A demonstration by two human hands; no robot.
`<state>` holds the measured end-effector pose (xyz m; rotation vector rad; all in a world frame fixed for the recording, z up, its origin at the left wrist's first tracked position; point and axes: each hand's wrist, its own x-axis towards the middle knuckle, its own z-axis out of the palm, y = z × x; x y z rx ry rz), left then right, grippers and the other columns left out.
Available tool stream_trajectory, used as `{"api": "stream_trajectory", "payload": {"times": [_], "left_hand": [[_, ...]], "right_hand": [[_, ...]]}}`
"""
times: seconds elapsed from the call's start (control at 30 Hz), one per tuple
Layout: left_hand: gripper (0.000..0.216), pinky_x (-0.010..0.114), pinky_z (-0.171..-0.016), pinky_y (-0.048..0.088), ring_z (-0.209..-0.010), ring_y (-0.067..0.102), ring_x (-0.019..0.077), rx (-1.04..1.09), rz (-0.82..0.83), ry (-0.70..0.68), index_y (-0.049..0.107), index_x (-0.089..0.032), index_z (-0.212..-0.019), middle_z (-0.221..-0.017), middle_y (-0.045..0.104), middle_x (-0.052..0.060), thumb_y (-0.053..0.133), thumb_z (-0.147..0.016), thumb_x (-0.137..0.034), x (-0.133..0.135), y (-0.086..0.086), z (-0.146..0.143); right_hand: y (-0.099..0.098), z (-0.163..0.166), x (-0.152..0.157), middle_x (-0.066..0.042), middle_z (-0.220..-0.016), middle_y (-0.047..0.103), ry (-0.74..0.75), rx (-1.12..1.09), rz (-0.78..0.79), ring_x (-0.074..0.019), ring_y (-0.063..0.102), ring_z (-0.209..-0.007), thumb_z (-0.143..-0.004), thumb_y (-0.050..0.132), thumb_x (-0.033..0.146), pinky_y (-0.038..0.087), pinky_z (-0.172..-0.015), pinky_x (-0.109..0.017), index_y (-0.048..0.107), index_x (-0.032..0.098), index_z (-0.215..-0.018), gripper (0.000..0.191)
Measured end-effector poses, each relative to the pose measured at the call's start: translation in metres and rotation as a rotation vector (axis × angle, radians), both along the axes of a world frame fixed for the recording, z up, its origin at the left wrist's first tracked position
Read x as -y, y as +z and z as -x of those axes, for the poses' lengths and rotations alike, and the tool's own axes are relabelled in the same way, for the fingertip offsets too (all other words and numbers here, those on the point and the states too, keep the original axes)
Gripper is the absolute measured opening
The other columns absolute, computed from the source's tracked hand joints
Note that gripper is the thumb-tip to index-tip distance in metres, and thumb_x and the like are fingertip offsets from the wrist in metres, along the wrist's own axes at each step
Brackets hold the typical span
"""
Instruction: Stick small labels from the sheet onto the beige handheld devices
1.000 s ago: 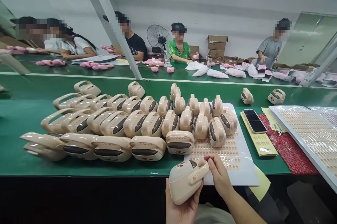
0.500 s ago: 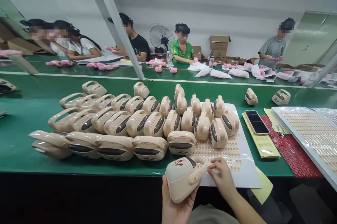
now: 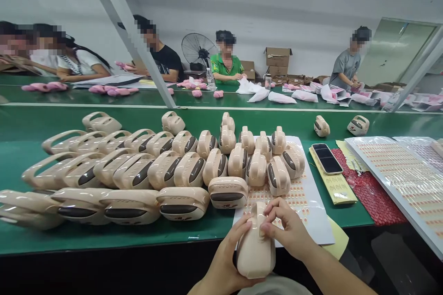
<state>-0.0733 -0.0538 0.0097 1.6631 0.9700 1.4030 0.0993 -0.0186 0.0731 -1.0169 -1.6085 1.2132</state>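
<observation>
- Left hand (image 3: 226, 255), lower centre of the frame: clamped around the left side and underside of a cream appliance (image 3: 256, 255).
- Right hand (image 3: 290, 230), just right of it: thumb and bent fingers touching the appliance where its handle joins the body; whether they grip anything, cannot tell.
- Appliance in hand: lower centre, at the bench's near edge, handle upward.
- Matching appliances (image 3: 183, 202), left to centre: several rows, glossy cream, many showing a dark oval panel; a few stand apart behind.
- Sticker sheet (image 3: 316, 228), right of centre: white, small orange marks, partly under the nearest appliances.
- Phone (image 3: 326, 159), right: lying on a yellow pad (image 3: 341, 195).
- Red bubble wrap (image 3: 384, 205), beside the pad.
- Further sheets (image 3: 398, 170), right edge: orange marks under shiny film.
- Green bench (image 3: 104, 242), beneath all the above.
- Upper half: co-workers seated or standing, one in a green shirt (image 3: 218, 66); pink items (image 3: 110, 90); white packets (image 3: 284, 97); fan (image 3: 199, 50); cartons (image 3: 278, 58).
</observation>
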Motion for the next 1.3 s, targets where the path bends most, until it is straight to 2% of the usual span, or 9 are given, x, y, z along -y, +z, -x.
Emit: {"api": "stream_trajectory", "payload": {"times": [0.17, 0.4, 0.6, 0.73, 0.87, 0.97, 1.07, 1.2, 1.3], "left_hand": [[0.091, 0.055, -0.094, 0.035, -0.112, 0.05, 0.0401, 0.0, -0.016, -0.013, 0.057, -0.033, -0.116, -0.125, 0.055, 0.014, 0.083, -0.034, -0.005, -0.003, 0.0, 0.006], [0.102, 0.051, -0.093, 0.039, -0.115, 0.047, 0.0397, -0.122, -0.197, -0.03, 0.044, -0.033, -0.127, -0.132, 0.049, 0.013, 0.084, -0.035, -0.013, -0.006, -0.027, 0.009], [0.1, 0.056, -0.095, 0.034, -0.116, 0.045, 0.0417, -0.013, -0.121, -0.046, 0.05, -0.034, -0.122, -0.131, 0.051, 0.012, 0.082, -0.031, -0.004, -0.007, -0.032, 0.011], [0.099, 0.056, -0.095, 0.034, -0.114, 0.047, 0.0434, 0.045, -0.098, -0.056, 0.055, -0.032, -0.118, -0.127, 0.053, 0.015, 0.082, -0.028, -0.002, -0.008, -0.032, 0.01], [0.096, 0.058, -0.095, 0.033, -0.112, 0.048, 0.0447, 0.111, -0.044, -0.057, 0.06, -0.03, -0.112, -0.123, 0.056, 0.016, 0.082, -0.024, 0.0, -0.008, -0.032, 0.009], [0.099, 0.056, -0.093, 0.036, -0.113, 0.048, 0.043, 0.057, -0.096, -0.061, 0.055, -0.032, -0.118, -0.127, 0.054, 0.015, 0.082, -0.027, -0.001, -0.008, -0.03, 0.01], [0.1, 0.054, -0.092, 0.039, -0.113, 0.049, 0.0406, 0.014, -0.149, -0.044, 0.051, -0.033, -0.121, -0.128, 0.053, 0.014, 0.082, -0.031, -0.004, -0.008, -0.019, 0.009], [0.094, 0.057, -0.093, 0.036, -0.11, 0.051, 0.0412, 0.058, -0.058, -0.059, 0.058, -0.034, -0.114, -0.12, 0.059, 0.013, 0.082, -0.03, 0.001, -0.006, 0.001, 0.006], [0.094, 0.061, -0.093, 0.034, -0.107, 0.053, 0.0436, 0.138, 0.005, -0.087, 0.062, -0.034, -0.109, -0.114, 0.063, 0.013, 0.081, -0.025, 0.003, -0.004, 0.009, 0.005]], "right_hand": [[-0.001, 0.0, 0.003, -0.004, -0.087, 0.05, 0.013, 0.052, -0.044, -0.0186, 0.052, -0.088, -0.076, 0.058, 0.043, 0.042, -0.081, -0.035, 0.058, 0.02, -0.063, 0.027], [-0.002, 0.0, 0.008, -0.004, -0.088, 0.05, 0.004, 0.102, -0.118, -0.0176, 0.052, -0.087, -0.08, 0.055, 0.037, 0.043, -0.083, -0.034, 0.058, 0.02, -0.065, 0.023], [0.001, -0.004, 0.01, -0.005, -0.09, 0.053, 0.028, 0.205, -0.269, -0.0174, 0.055, -0.087, -0.083, 0.052, 0.028, 0.047, -0.08, -0.033, 0.06, 0.021, -0.07, 0.017], [0.002, -0.008, 0.014, -0.008, -0.093, 0.056, 0.067, 0.3, -0.482, -0.0178, 0.056, -0.089, -0.086, 0.048, 0.021, 0.05, -0.076, -0.032, 0.062, 0.022, -0.086, 0.014], [0.004, -0.013, 0.017, -0.01, -0.097, 0.059, 0.108, 0.423, -0.6, -0.0201, 0.057, -0.091, -0.087, 0.047, 0.022, 0.051, -0.077, -0.033, 0.058, 0.023, -0.107, 0.023], [0.004, -0.016, 0.018, -0.013, -0.106, 0.059, 0.12, 0.52, -0.659, -0.0224, 0.057, -0.097, -0.087, 0.047, 0.025, 0.05, -0.08, -0.035, 0.052, 0.022, -0.121, 0.034], [0.001, -0.018, 0.015, -0.014, -0.119, 0.054, 0.13, 0.571, -0.666, -0.024, 0.052, -0.106, -0.086, 0.049, 0.029, 0.047, -0.087, -0.038, 0.047, 0.024, -0.127, 0.041], [-0.001, -0.019, 0.008, -0.01, -0.126, 0.048, 0.142, 0.56, -0.627, -0.0269, 0.044, -0.114, -0.082, 0.055, 0.034, 0.04, -0.094, -0.046, 0.052, 0.033, -0.122, 0.04], [-0.001, -0.019, 0.003, -0.007, -0.131, 0.044, 0.208, 0.422, -0.504, -0.0257, 0.04, -0.12, -0.081, 0.056, 0.036, 0.038, -0.096, -0.044, 0.051, 0.035, -0.122, 0.041]]}}
